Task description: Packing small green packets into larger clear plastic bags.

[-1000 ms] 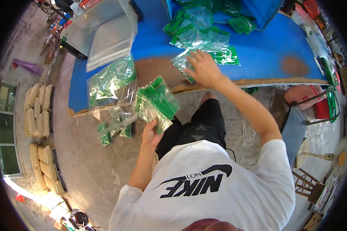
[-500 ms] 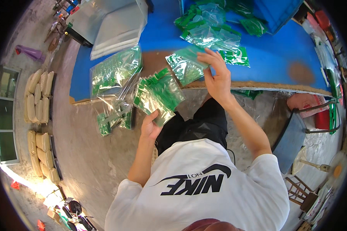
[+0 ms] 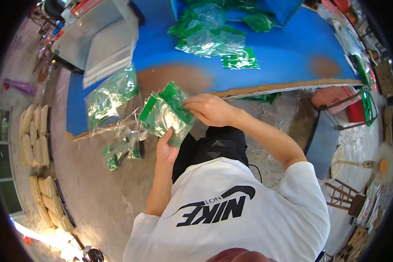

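Blue tabletop (image 3: 284,56) across the upper view, worn brown near its front edge, grey concrete floor (image 3: 87,192) below it. Just off that front edge, over the lap: one clear packet (image 3: 163,115) of green pieces, raised between both hands. Left hand (image 3: 167,146) under the packet's lower edge, fingers clenched on the film from beneath. Right hand (image 3: 207,109) at the packet's top right corner, fingers pinched on the green strip there. Packet tilted, clear of the tabletop, touching nothing but the two hands.

On the tabletop's far side, a pile (image 3: 209,37) of like packets; nearer the front edge, a single flat green one (image 3: 240,61). At the tabletop's left end, a fuller bag (image 3: 111,94) lying half over the edge, with loose packets (image 3: 122,146) hanging below it. Pale sacks (image 3: 35,144) stacked on the floor well left of the tabletop.

Seemingly mid-handling: packet taken up and being checked or straightened at its top corner, not yet set down anywhere. Next move, judged from this, calls for a steady hold from below while the pinch at the corner works, and care with the slippery film so that nothing slides out toward the floor.
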A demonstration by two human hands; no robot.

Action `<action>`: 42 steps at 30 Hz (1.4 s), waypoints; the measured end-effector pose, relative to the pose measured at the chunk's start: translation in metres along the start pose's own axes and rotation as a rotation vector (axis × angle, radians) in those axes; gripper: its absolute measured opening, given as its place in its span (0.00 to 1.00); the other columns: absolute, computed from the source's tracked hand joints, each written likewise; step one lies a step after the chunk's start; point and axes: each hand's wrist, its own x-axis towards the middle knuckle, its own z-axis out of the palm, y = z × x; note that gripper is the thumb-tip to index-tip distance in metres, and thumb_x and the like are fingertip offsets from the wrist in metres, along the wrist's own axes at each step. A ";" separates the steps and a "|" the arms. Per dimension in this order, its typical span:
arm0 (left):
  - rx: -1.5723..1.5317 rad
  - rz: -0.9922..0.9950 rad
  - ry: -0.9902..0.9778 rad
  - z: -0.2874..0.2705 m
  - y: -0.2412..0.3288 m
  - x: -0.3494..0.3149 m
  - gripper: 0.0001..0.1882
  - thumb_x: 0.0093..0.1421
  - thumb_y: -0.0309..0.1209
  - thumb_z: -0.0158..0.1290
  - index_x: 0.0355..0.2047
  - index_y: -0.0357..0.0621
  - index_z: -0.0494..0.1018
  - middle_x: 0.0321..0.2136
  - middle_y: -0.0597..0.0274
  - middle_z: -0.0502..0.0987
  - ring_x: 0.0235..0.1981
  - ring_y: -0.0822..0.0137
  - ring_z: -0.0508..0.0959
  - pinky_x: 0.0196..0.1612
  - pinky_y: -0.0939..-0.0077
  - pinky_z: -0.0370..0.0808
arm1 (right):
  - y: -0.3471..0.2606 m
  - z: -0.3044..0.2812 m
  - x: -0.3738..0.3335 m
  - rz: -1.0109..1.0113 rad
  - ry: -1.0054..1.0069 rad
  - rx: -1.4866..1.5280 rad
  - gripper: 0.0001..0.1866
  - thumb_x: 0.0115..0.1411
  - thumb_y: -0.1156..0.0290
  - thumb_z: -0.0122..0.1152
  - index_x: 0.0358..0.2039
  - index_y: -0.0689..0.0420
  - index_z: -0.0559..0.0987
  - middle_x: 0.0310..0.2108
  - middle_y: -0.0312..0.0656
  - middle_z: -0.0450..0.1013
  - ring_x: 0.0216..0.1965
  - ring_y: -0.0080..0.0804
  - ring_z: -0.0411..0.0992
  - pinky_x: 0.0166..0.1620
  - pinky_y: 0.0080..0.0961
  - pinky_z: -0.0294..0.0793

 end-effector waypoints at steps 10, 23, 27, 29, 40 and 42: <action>-0.022 -0.134 -0.146 -0.045 -0.011 -0.003 0.37 0.53 0.32 0.66 0.62 0.41 0.64 0.59 0.51 0.70 0.63 0.48 0.67 0.66 0.45 0.63 | 0.040 -0.046 -0.058 0.004 0.314 -0.512 0.23 0.59 0.62 0.65 0.51 0.60 0.76 0.45 0.54 0.75 0.50 0.48 0.73 0.55 0.41 0.70; -0.102 -0.116 -0.143 0.027 -0.011 0.004 0.36 0.54 0.28 0.63 0.62 0.40 0.62 0.60 0.53 0.69 0.63 0.52 0.67 0.68 0.50 0.61 | 0.108 -0.056 0.049 0.202 0.603 -0.188 0.27 0.65 0.49 0.54 0.49 0.62 0.77 0.52 0.55 0.74 0.54 0.51 0.72 0.57 0.42 0.70; -0.123 -0.079 -0.166 -0.002 -0.001 -0.005 0.38 0.53 0.28 0.65 0.62 0.40 0.62 0.59 0.54 0.70 0.62 0.51 0.67 0.69 0.50 0.59 | 0.113 -0.037 0.034 0.077 0.153 -0.746 0.31 0.65 0.48 0.51 0.56 0.61 0.72 0.63 0.55 0.63 0.66 0.55 0.56 0.65 0.60 0.53; -0.120 -0.053 -0.132 -0.005 -0.002 0.002 0.37 0.53 0.28 0.65 0.62 0.39 0.62 0.58 0.53 0.70 0.62 0.51 0.68 0.69 0.50 0.60 | 0.069 -0.014 0.024 -0.061 0.073 -0.391 0.25 0.62 0.57 0.58 0.53 0.61 0.74 0.57 0.53 0.69 0.61 0.53 0.64 0.63 0.50 0.61; -0.149 -0.053 -0.165 -0.015 -0.003 0.003 0.39 0.55 0.27 0.61 0.65 0.39 0.56 0.63 0.50 0.65 0.65 0.46 0.64 0.69 0.39 0.56 | 0.090 -0.027 0.046 0.103 0.130 -0.685 0.32 0.63 0.45 0.52 0.53 0.63 0.74 0.57 0.58 0.67 0.62 0.53 0.61 0.65 0.57 0.54; -0.159 -0.020 -0.174 -0.015 -0.006 0.006 0.39 0.55 0.27 0.60 0.65 0.39 0.56 0.63 0.49 0.65 0.65 0.44 0.63 0.69 0.38 0.56 | 0.061 0.002 0.027 -0.065 0.086 -0.394 0.18 0.60 0.60 0.60 0.46 0.58 0.78 0.52 0.55 0.70 0.50 0.50 0.69 0.57 0.49 0.65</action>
